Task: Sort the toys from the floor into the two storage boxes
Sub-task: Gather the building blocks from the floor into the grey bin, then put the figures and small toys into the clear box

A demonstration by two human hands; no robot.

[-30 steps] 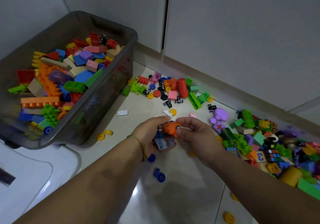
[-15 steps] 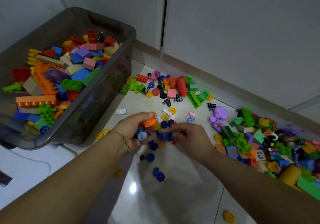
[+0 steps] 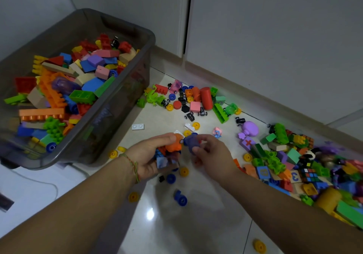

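Note:
My left hand (image 3: 149, 155) grips a bunch of small toys (image 3: 169, 153), with an orange piece on top and blue pieces under it. My right hand (image 3: 208, 155) pinches a dark blue piece (image 3: 190, 142) right beside the orange one. Both hands hover over the floor, just right of the grey storage box (image 3: 110, 120), which is heaped with coloured building blocks. Loose toys lie on the tiled floor around the hands. Only one box is in view.
A cluster of toys (image 3: 194, 100) lies by the wall beyond the hands, and a dense pile (image 3: 306, 163) stretches along the right. Blue and yellow wheels (image 3: 181, 197) dot the floor below the hands. White cabinet doors (image 3: 255, 38) stand behind. A white cable (image 3: 39, 181) runs at the left.
My right hand picked a dark blue piece off the floor and raised it to the toys in my left hand. Both hands have lifted slightly.

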